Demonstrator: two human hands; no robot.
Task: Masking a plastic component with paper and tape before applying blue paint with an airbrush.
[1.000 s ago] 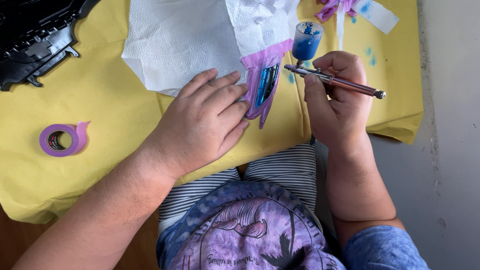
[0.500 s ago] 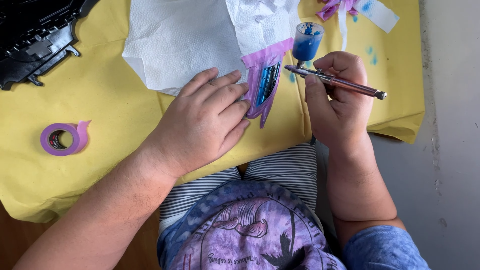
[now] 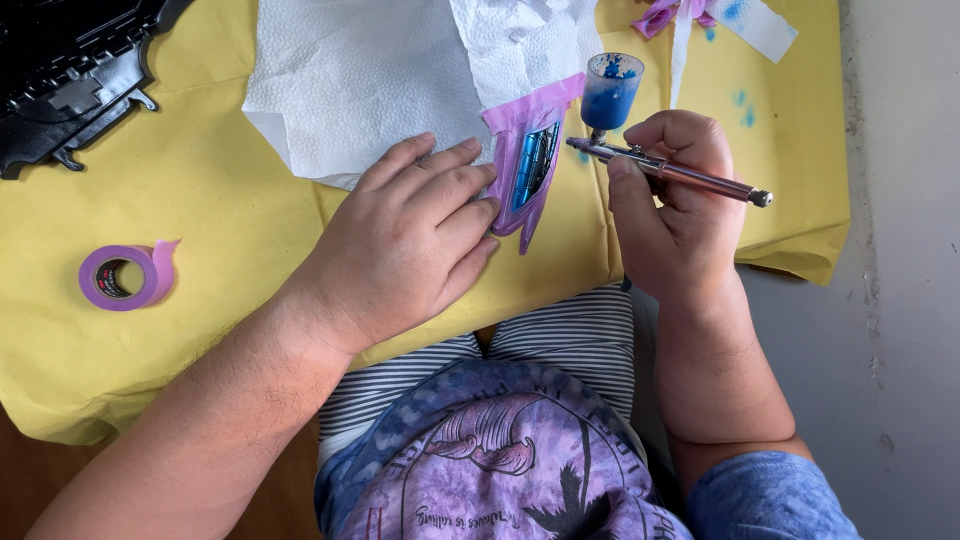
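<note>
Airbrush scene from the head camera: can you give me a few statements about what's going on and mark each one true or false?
1. The right hand holds the airbrush. True.
2. The airbrush cup holds red paint. False: it is blue.
3. The left hand rests flat beside the masked part. True.
4. The tape roll is green. False: it is purple.
5. The cloth on the table is yellow. True.

From my remote seat I see a desk (image 3: 40, 480) of brown wood, showing only at the lower left corner beneath a wrinkled yellow cloth (image 3: 200, 230) that covers it. Along the right runs a grey concrete floor (image 3: 900, 250), scuffed and speckled. The light is soft, even daylight.
</note>
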